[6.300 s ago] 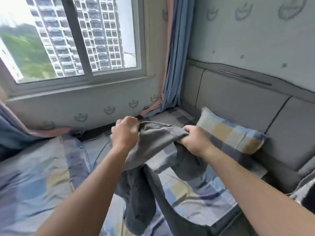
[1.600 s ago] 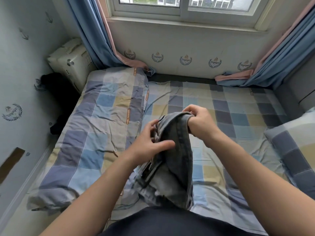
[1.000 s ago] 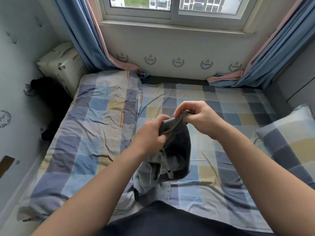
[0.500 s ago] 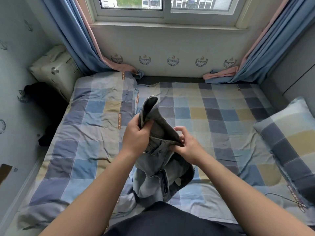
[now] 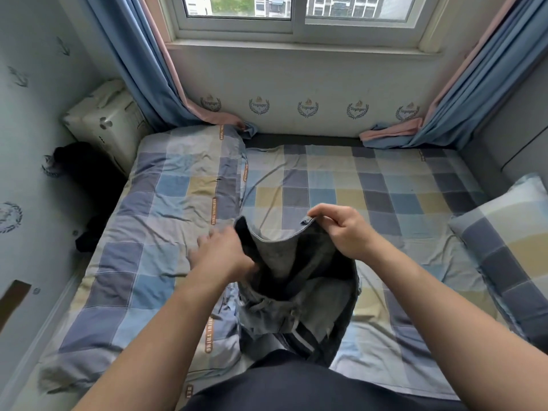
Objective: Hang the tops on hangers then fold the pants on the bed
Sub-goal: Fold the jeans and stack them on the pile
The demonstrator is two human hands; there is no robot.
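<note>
head view | pants (image 5: 296, 274) held over bed (image 5: 385, 188), near its front edge | right hand (image 5: 345, 232) pinches waistband (image 5: 278, 238) by button (image 5: 304, 221) | left hand (image 5: 221, 255) at opposite edge, blurred, grip unclear | judged soft, weighty denim: hold waistband corners

grey pants (image 5: 299, 262), blue-yellow-grey checked bed (image 5: 370, 185), blue-and-pink curtains (image 5: 139, 60)

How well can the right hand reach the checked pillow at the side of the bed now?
Probably yes, but not freely. Only bare bed sheet lies between the right hand and the pillow, so nothing blocks the way. The hand pinches the waistband of the pants and would have to release it first.
</note>
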